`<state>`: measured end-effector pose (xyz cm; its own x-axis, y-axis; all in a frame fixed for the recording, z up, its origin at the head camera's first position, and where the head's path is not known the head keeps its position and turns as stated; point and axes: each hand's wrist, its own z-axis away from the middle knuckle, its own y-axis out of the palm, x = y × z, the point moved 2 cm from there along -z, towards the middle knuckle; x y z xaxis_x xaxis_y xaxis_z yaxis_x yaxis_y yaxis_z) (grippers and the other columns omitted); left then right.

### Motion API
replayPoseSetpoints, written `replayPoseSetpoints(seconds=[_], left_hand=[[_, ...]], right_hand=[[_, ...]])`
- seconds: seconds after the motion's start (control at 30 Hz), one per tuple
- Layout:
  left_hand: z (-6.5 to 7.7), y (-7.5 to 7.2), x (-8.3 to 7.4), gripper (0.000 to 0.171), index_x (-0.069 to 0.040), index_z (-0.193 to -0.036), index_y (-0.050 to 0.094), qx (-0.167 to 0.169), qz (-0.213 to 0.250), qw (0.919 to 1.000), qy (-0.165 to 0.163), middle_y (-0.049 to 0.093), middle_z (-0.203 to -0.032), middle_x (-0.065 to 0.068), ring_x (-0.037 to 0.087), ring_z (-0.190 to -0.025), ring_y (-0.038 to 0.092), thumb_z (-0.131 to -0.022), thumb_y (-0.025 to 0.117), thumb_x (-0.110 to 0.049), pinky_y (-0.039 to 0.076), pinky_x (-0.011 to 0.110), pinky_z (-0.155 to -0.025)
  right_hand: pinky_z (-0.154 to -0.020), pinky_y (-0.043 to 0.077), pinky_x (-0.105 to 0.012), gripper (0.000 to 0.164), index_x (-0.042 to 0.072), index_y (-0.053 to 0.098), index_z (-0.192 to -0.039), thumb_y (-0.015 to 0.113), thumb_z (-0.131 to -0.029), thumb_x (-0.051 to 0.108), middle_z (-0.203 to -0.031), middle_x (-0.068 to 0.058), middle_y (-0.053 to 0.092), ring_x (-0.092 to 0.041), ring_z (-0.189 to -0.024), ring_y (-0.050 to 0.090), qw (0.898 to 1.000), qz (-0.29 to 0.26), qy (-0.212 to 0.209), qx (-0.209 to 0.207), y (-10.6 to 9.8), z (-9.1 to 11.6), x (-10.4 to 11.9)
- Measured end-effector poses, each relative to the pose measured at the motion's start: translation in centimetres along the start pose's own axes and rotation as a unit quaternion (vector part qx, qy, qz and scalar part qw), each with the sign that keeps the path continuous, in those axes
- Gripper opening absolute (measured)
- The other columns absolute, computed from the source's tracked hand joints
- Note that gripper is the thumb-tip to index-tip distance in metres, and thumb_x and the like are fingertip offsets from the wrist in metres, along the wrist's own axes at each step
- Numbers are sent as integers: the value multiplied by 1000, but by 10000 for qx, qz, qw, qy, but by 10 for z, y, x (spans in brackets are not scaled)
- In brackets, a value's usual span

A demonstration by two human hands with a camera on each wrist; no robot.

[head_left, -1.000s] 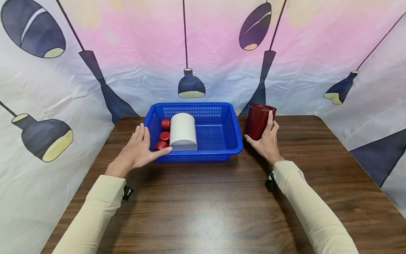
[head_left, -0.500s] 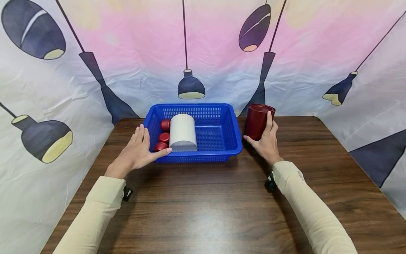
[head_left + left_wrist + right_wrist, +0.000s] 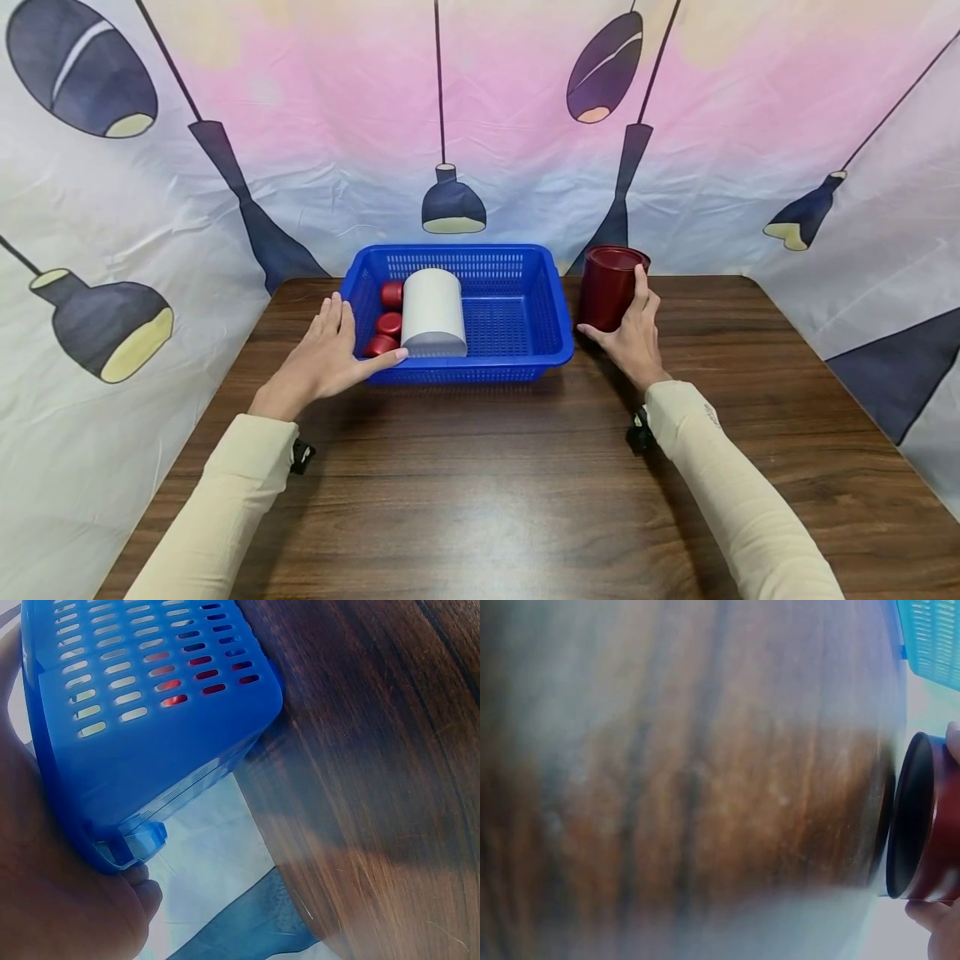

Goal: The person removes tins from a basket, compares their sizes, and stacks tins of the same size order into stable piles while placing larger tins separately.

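Note:
My left hand (image 3: pixel 318 354) lies with straight fingers along the left rim of a blue plastic basket (image 3: pixel 450 362), its thumb stretched over the front rim. Through the basket's slots in the left wrist view some red shows. Inside, a white cylinder (image 3: pixel 433 304) lies on its side, with several small red round pieces (image 3: pixel 389 322) to its left. To the right of the basket, my right hand (image 3: pixel 633 337) grips an upright dark red canister (image 3: pixel 606 292) between thumb and fingers. The canister's dark underside (image 3: pixel 911 817) is close over the tabletop in the right wrist view.
Everything is on a brown wood-grain table (image 3: pixel 480 475). A fabric backdrop (image 3: pixel 337 125) printed with hanging lamps stands right behind the table's far edge and along both sides. The right half of the basket's perforated floor (image 3: pixel 497 325) is bare.
Hardly anything differs. The canister and right hand shift only very slightly; the left hand, the basket and its contents stay in place.

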<state>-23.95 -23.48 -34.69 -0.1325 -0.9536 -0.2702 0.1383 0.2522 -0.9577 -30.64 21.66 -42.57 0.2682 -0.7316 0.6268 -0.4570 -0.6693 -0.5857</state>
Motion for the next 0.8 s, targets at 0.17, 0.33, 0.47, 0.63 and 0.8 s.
replayPoseSetpoints(seconds=[0.17,0.33,0.47,0.63,0.8], left_hand=[[0,0,0,131,11,-156,-4,16,4,10000,-1,-16,-163,29,47,-151,-12,-84,42,-88,4,65,-118],[0,0,0,131,11,-156,-4,14,-3,10000,7,-16,-163,29,47,-151,-11,-84,42,-88,5,66,-118],[0,0,0,131,11,-156,-4,21,-13,10000,-1,-16,-163,29,47,-151,-12,-83,42,-88,5,66,-118],[0,0,0,131,11,-156,-4,27,-17,10000,-2,-16,-163,29,47,-151,-13,-83,42,-88,5,66,-118],[-1,0,1,131,11,-156,-5,27,0,10000,3,-16,-163,29,46,-150,-14,-83,42,-88,4,66,-118]], right_hand=[[-98,45,-69,131,33,-1,-160,95,-71,31,-145,-31,29,-58,-120,50,10000,46,4,8,0,0,0],[-98,44,-70,133,32,-3,-161,95,-71,31,-146,-31,29,-57,-122,48,10000,88,15,19,-1,0,0],[-98,45,-69,133,32,-2,-161,95,-70,31,-146,-31,29,-57,-120,49,10000,79,17,3,-1,0,0],[-98,45,-69,130,28,1,-160,95,-71,27,-146,-29,31,-56,-123,48,9999,-2,0,-107,-1,0,-2],[-97,44,-70,125,24,4,-160,94,-72,23,-148,-28,32,-53,-128,45,9996,-40,69,-252,-1,0,-6]])
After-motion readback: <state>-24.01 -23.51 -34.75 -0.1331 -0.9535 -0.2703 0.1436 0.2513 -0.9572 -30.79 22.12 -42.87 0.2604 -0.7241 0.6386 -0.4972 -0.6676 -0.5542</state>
